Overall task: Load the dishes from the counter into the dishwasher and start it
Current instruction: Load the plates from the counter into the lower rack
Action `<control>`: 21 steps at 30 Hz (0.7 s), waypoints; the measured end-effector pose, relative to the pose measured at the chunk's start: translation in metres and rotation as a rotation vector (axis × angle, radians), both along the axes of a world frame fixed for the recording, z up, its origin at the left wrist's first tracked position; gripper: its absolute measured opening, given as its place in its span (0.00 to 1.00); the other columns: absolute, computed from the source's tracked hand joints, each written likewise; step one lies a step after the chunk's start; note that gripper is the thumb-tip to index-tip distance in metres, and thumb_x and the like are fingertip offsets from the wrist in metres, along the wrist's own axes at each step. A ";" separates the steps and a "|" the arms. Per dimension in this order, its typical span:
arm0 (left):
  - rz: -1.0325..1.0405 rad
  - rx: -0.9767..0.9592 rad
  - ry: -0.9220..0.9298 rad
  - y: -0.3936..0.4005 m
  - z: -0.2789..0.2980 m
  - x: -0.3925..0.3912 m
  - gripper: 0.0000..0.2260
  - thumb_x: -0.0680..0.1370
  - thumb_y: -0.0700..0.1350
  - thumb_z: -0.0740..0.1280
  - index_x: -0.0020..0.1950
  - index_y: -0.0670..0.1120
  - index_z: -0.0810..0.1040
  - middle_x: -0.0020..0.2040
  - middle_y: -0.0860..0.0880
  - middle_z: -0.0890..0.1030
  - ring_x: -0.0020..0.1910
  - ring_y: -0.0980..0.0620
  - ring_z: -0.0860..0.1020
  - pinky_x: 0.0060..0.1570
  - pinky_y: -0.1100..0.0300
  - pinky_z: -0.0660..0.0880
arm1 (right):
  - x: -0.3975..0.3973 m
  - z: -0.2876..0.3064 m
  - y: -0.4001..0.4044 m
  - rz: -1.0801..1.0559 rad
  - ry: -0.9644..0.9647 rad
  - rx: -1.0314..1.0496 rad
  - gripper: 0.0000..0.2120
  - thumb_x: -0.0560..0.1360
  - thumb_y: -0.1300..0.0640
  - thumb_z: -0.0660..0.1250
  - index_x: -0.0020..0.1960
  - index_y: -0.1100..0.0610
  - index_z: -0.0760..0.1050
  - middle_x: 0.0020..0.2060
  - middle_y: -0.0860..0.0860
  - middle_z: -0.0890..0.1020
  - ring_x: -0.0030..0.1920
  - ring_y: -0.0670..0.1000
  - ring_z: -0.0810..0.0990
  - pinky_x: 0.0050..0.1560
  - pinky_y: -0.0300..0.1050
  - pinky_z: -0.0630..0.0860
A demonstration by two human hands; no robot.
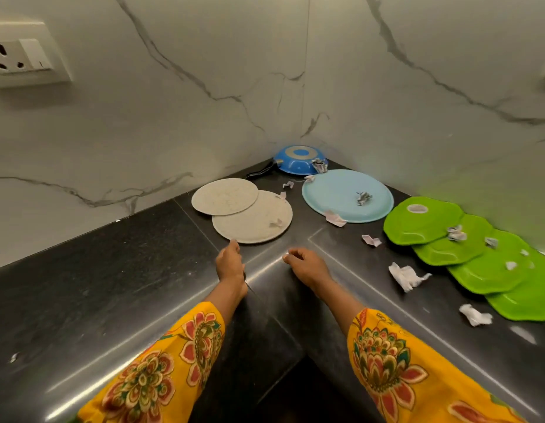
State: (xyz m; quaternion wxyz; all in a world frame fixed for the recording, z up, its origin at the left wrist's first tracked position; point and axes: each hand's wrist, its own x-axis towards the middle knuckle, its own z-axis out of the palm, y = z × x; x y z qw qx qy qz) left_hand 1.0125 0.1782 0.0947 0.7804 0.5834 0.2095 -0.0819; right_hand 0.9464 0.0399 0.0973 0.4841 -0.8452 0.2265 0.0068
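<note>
Left hand (230,264): fingers loosely extended, fingertips touching the near rim of the front grey plate, nothing gripped. Right hand (306,265): fingers curled, a small white scrap pinched at the fingertips, held just above the desk. Both sleeves yellow, floral print.

Desk (112,285): polished black speckled stone, L-shaped corner, glossy bevelled front edge; bare stretch to the left of the hands.

2 round matte grey plates (252,216), flat, overlapping, just beyond the left hand.
1 large pale blue round plate (341,193), smooth, rimmed, crumpled foil scrap on it.
1 blue pan (298,160), upside down, black handle, in the corner against the walls.
4 glossy green scalloped plates (423,221), overlapping in a row along the right wall.
Crumpled paper scraps (405,276), white, scattered between plates.

Walls: white marble, grey veins; white socket plate (24,54) upper left.
</note>
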 end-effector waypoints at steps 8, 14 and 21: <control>0.207 0.114 0.030 -0.014 0.004 0.072 0.14 0.78 0.45 0.63 0.57 0.37 0.77 0.60 0.37 0.78 0.53 0.41 0.77 0.50 0.50 0.72 | 0.084 -0.013 -0.009 0.188 -0.050 -0.174 0.22 0.76 0.51 0.63 0.69 0.54 0.70 0.74 0.52 0.62 0.73 0.56 0.61 0.73 0.51 0.58; 0.179 0.220 0.015 -0.016 -0.003 0.110 0.12 0.77 0.49 0.64 0.56 0.43 0.76 0.58 0.43 0.78 0.54 0.45 0.76 0.57 0.52 0.74 | 0.123 -0.018 -0.031 0.116 0.054 -0.273 0.26 0.78 0.47 0.59 0.74 0.50 0.61 0.76 0.52 0.52 0.74 0.59 0.52 0.72 0.54 0.53; 0.081 0.409 0.068 -0.021 -0.010 0.132 0.24 0.70 0.54 0.66 0.64 0.46 0.73 0.63 0.44 0.75 0.61 0.42 0.72 0.61 0.45 0.73 | 0.145 -0.017 -0.049 -0.028 0.060 -0.202 0.30 0.77 0.50 0.63 0.75 0.53 0.55 0.72 0.53 0.63 0.71 0.59 0.58 0.68 0.54 0.60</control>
